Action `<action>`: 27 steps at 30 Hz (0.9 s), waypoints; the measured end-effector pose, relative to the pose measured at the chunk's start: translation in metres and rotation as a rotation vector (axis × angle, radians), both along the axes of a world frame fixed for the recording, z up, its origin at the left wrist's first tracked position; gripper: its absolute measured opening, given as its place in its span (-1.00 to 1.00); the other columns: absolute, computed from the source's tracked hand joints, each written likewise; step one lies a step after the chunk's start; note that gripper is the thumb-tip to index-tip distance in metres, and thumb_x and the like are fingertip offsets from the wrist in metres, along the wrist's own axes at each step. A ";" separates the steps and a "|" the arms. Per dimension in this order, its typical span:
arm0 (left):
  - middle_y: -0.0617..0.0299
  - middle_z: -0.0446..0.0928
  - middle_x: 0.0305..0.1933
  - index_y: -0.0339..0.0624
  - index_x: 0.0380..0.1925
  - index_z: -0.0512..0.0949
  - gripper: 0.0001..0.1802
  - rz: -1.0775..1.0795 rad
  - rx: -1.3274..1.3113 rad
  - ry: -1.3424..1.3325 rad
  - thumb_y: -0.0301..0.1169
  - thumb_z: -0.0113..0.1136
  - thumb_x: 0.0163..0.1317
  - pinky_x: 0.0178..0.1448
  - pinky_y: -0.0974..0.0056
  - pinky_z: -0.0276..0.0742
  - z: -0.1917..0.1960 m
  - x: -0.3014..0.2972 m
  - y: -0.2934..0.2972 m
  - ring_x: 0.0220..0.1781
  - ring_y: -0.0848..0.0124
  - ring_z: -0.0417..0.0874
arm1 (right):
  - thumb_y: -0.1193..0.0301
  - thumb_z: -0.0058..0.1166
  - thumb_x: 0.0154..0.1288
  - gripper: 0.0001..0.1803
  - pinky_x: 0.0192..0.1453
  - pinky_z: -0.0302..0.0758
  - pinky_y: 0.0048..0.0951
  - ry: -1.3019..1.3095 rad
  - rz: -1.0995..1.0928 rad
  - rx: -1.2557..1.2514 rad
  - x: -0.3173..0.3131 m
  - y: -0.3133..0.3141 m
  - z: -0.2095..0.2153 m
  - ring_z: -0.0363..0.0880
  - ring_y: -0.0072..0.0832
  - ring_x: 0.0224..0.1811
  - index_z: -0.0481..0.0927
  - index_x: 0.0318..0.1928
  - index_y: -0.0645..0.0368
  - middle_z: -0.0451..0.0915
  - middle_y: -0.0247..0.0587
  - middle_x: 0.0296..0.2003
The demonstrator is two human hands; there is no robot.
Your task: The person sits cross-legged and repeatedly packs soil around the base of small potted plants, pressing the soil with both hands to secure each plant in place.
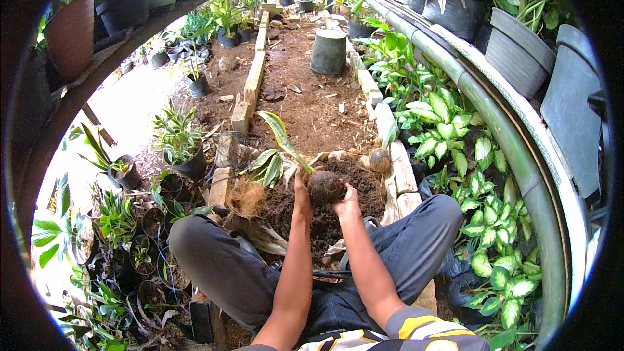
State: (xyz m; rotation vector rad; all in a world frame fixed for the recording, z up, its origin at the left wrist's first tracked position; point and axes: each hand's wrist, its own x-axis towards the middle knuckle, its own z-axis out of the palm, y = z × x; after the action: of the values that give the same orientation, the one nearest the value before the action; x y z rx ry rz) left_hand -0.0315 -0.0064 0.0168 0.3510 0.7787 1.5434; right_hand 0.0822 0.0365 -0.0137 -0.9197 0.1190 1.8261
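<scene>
Between my two hands, over a heap of dark soil, is a round brown ball that resembles a coconut shell or a packed root ball. My left hand is closed against its left side. Fingers of my right hand curl around its right side. A long yellow-edged snake plant leaf slants up and left from beside my left hand; its base is hidden. Left of the soil lie a tuft of brown fibre and a bunch of variegated leaves. Another round brown ball rests right of the heap.
Pale blocks edge the soil bed on the left, with more blocks on the right. An upturned dark pot stands farther up the bed. Potted plants crowd the left; leafy plants and a bamboo rail line the right.
</scene>
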 end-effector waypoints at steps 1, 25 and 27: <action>0.10 0.63 -0.07 -0.27 0.02 0.55 -0.39 0.021 0.020 -0.086 0.01 -0.30 0.45 0.11 0.18 0.55 -0.001 -0.002 -0.001 -0.05 0.28 0.65 | 0.23 -0.27 0.43 -0.68 0.24 0.44 0.11 0.024 -0.010 -0.007 -0.001 -0.002 0.003 0.57 -0.07 0.03 0.55 -0.09 0.06 0.61 -0.02 -0.03; 0.08 0.63 -0.04 -0.15 0.04 0.50 -0.51 0.067 0.140 -0.494 -0.04 -0.17 0.37 0.06 0.04 0.62 -0.030 0.004 0.008 -0.06 0.18 0.68 | 0.19 -0.18 0.49 -0.69 0.09 0.53 -0.32 -0.115 -0.271 0.247 -0.012 -0.014 0.041 0.61 -0.41 -0.14 0.56 -0.17 0.10 0.61 -0.27 -0.23; 0.10 0.63 -0.07 -0.15 0.00 0.51 -0.55 0.111 0.099 -0.412 -0.08 -0.16 0.37 0.03 0.08 0.64 -0.031 0.006 0.010 -0.09 0.20 0.68 | 0.19 -0.17 0.49 -0.69 0.09 0.45 -0.37 -0.314 -0.264 0.321 -0.013 -0.019 0.048 0.58 -0.47 -0.10 0.59 -0.16 0.10 0.61 -0.30 -0.19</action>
State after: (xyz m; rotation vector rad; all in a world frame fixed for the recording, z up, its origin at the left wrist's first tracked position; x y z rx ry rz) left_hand -0.0252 0.0032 -0.0137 0.0556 0.4059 1.6896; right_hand 0.0690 0.0178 0.0338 -0.9016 -0.2333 1.3893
